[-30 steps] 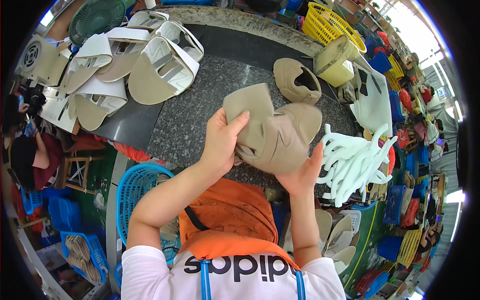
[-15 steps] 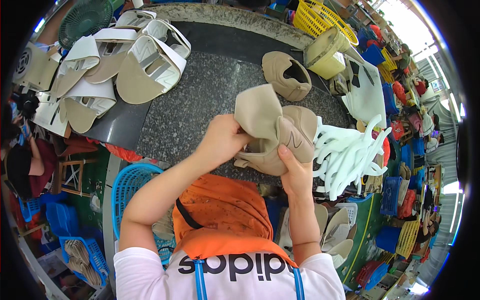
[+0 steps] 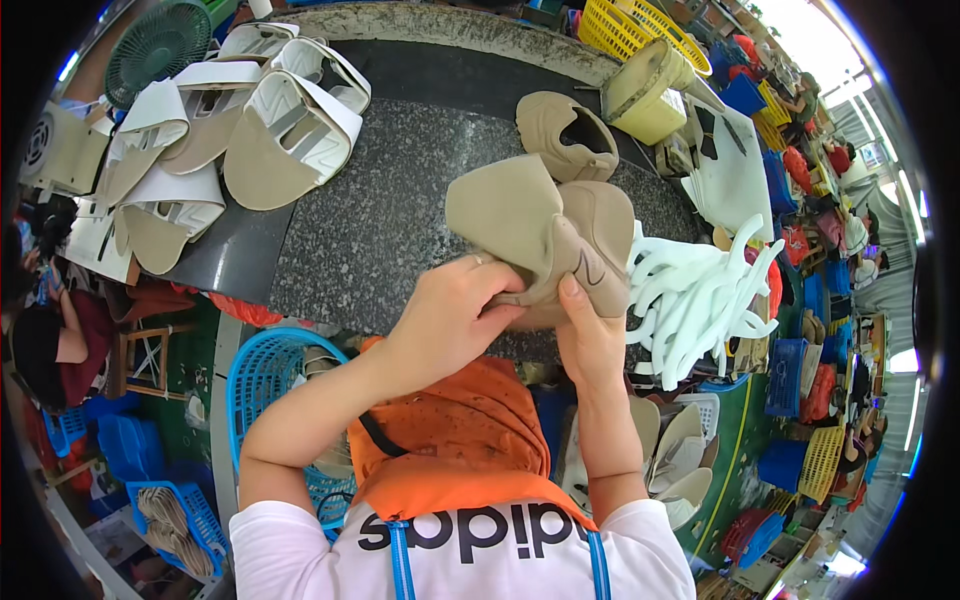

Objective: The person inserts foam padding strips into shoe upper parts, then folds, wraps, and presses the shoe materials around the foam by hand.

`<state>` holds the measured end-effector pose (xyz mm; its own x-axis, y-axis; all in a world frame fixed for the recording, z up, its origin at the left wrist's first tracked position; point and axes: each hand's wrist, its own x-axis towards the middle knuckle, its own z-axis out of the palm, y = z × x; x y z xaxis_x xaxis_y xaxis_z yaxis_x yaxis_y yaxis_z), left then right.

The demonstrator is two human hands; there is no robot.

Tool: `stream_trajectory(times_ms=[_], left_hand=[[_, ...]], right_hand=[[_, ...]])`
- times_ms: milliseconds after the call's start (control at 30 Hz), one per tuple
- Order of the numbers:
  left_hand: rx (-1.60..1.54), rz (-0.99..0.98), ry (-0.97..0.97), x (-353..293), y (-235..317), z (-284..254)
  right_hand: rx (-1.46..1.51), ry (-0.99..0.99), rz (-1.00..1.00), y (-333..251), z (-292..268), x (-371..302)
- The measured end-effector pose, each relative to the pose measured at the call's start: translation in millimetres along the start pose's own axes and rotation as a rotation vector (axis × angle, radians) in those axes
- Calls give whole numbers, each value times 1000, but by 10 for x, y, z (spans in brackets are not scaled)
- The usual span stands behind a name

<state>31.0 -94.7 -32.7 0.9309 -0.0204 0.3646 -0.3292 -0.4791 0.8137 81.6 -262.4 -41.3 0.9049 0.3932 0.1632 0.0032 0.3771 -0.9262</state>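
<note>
Shoe upper [image 3: 575, 245], beige, is held in both hands above the near part of the desk [image 3: 350, 230], in front of the person. Long axis looks slanted: from the left hand up and away to the right. Rounded end points to the far right; broad flat flap sticks up toward the far left. Can't tell which end is the toe. Dark line mark on the side faces the person.

Left hand [image 3: 445, 315]: fingers bent, pinching the near edge of the upper below the flap. Right hand [image 3: 590, 335]: thumb pressed on the marked side, supporting from the right; its other fingers are hidden, so can't tell how they sit.

Second upper [image 3: 545, 130] lies on the desk just beyond the held one, long axis running far left to near right, opening toward the right. Gap or contact between the two: can't tell.

Pale foam strips [image 3: 700, 300] are heaped just right of the right hand. White-and-beige pieces [image 3: 265, 165] are piled at far left by a green fan [image 3: 157, 50]. Yellowish bucket [image 3: 655, 100] stands far right, beside the second upper.
</note>
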Motion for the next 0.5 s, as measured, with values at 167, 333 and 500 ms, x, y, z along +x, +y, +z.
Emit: stream_trajectory(times_ms=[167,333,500], left_hand=[[-254,2,-473,164,-21,-188],[-180,-204,-337,98,102,-236],[-233,-148,-732,189,87,-354]], right_hand=[[90,-48,96,-48,-29,-57],[-111,-33,9,73,-162,-90],[107,-202,125,-107,-111,-142]])
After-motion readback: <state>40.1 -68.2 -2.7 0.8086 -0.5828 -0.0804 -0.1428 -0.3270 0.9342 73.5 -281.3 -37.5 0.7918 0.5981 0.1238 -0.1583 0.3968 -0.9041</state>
